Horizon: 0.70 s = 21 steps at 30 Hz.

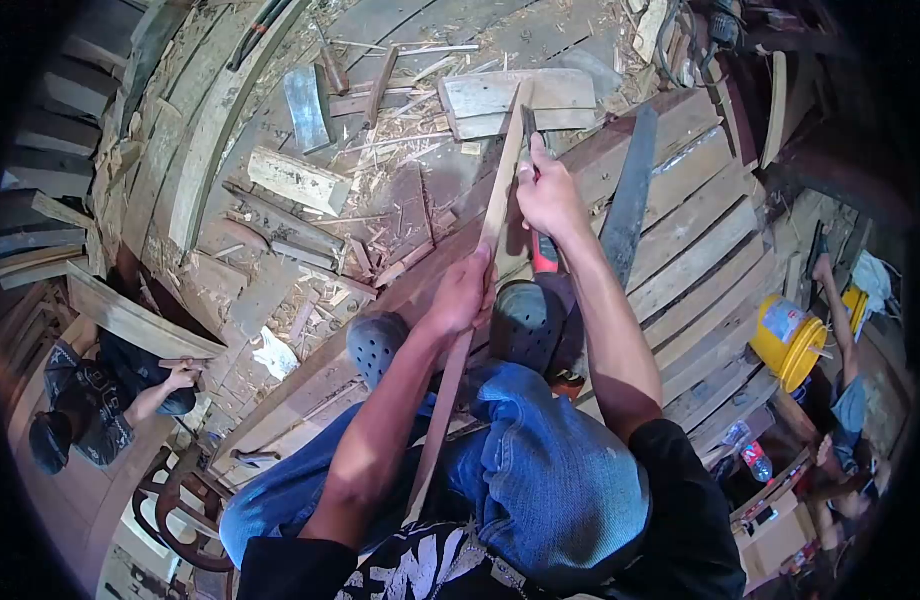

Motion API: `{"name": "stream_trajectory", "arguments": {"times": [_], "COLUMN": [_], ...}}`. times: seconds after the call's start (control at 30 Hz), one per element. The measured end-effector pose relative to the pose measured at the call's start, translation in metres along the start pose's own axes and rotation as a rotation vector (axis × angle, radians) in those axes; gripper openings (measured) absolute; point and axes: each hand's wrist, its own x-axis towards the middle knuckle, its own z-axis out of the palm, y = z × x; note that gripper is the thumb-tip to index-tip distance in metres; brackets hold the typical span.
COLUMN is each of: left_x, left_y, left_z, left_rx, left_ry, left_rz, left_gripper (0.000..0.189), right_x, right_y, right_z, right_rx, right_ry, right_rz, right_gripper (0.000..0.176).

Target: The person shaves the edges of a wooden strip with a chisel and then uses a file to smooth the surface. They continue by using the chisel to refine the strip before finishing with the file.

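My left hand (pixel 464 292) is closed around a long thin wooden strip (pixel 502 195). The strip slants from my lap up to a pale wooden block (pixel 520 95), where its far end rests or passes over. My right hand (pixel 554 197) grips a narrow dark-bladed tool with a red and black handle (pixel 545 250); its exact kind is partly hidden by my fingers. The tool's dark blade (pixel 528 122) lies along the strip's right edge, near its far end. Just right of my right forearm is a long dark flat blade (pixel 632 195), resembling a saw's.
Wood shavings and offcuts (pixel 298 180) litter the floor ahead. Wooden slats (pixel 695 240) lie on the right, near a yellow bucket (pixel 785 342). At the left, another person (pixel 100 385) handles a curved board (pixel 140 312). A person's arm and leg show at far right.
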Motion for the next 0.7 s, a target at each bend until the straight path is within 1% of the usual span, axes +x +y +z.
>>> {"name": "stream_trajectory", "arguments": {"times": [0.03, 0.1, 0.17, 0.2, 0.37, 0.43, 0.47, 0.53, 0.67, 0.7], "left_x": [0.0, 0.001, 0.0, 0.0, 0.002, 0.0, -0.002, -0.006, -0.003, -0.006], "left_y": [0.0, -0.001, -0.004, -0.003, -0.003, -0.004, -0.003, 0.001, -0.005, 0.001], "left_z": [0.0, 0.0, -0.001, -0.001, 0.0, 0.001, 0.001, 0.0, -0.001, 0.002], "left_rx": [-0.003, 0.006, 0.017, 0.016, 0.015, 0.005, 0.001, -0.238, -0.258, -0.209], "left_ry": [-0.002, -0.012, -0.02, -0.024, -0.006, -0.028, -0.019, -0.091, -0.086, -0.06], "left_rz": [-0.011, 0.001, 0.009, 0.02, 0.013, 0.01, 0.018, -0.067, -0.031, -0.008], "left_gripper": [0.049, 0.049, 0.049, 0.048, 0.048, 0.049, 0.049, 0.049, 0.045, 0.04], "right_x": [0.0, 0.005, 0.017, 0.035, 0.073, 0.061, 0.056, 0.035, -0.006, -0.014], "right_y": [-0.002, -0.013, -0.023, -0.011, -0.005, -0.008, -0.003, -0.003, 0.007, 0.011], "right_z": [0.0, -0.009, -0.016, -0.01, -0.019, -0.018, -0.014, -0.014, -0.019, -0.018], "right_rx": [-0.025, -0.036, -0.029, -0.054, -0.059, 0.018, 0.147, 0.184, 0.231, 0.228], "right_ry": [0.011, -0.011, -0.061, -0.022, -0.034, 0.021, -0.009, -0.001, -0.001, -0.003], "right_rz": [-0.021, 0.01, 0.093, 0.041, 0.034, 0.037, 0.084, 0.079, 0.092, 0.087], "right_gripper": [0.054, 0.053, 0.052, 0.052, 0.052, 0.052, 0.054, 0.054, 0.054, 0.054]}}
